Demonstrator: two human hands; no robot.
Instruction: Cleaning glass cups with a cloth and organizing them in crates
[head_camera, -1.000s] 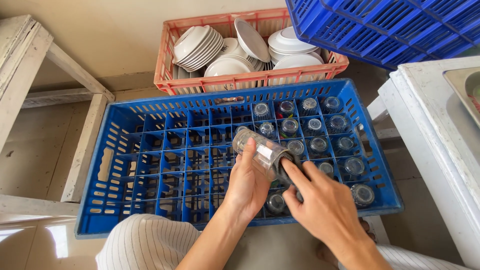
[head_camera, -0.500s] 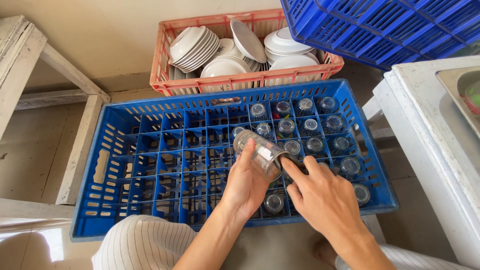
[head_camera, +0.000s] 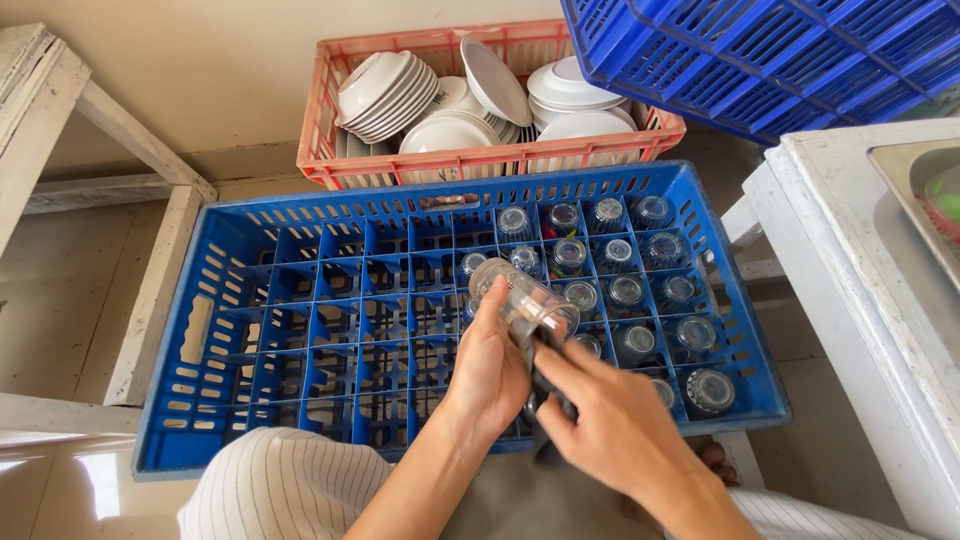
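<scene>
- Left hand (head_camera: 490, 365) wraps a clear drinking glass (head_camera: 525, 300), held tilted on its side above the blue divider crate (head_camera: 215, 330); probably tipped this way so its mouth faces the other hand.
- Right hand (head_camera: 605, 425) is closed around a dark cloth (head_camera: 535, 385), fingers pushing toward the mouth of the glass; looks like a wiping grip, a judgement only, the cloth is mostly hidden.
- Glass sits over the crate's middle cells, just left of the filled ones, touching neither the dividers nor the other glasses as far as I can tell.
- Stored glasses (head_camera: 625, 292) fill the crate's right-hand cells, one per compartment, apparently standing mouth-down; the dividers keep them apart.
- Left half of the crate's cells look vacant, dark floor showing through.
- Red-orange crate (head_camera: 440, 165) stands behind, touching the blue crate's far wall, and holds stacked white bowls and plates (head_camera: 450, 100) leaning on edge.
- Another blue crate (head_camera: 760, 60) hangs in at the upper right, tilted, well apart from the hands.
- White bench (head_camera: 860, 290) with a metal sink edge (head_camera: 910, 200) runs along the right, close to the crate's right wall; tight on that side.
- Wooden frame (head_camera: 100, 130) on the left, tiled floor (head_camera: 60, 290) beneath.
- Person's striped-clothed knees (head_camera: 280, 490) press at the crate's near wall, one on each side.
- Nothing lies between the hands and the vacant cells; neighbouring glasses are the closest thing to knock.
</scene>
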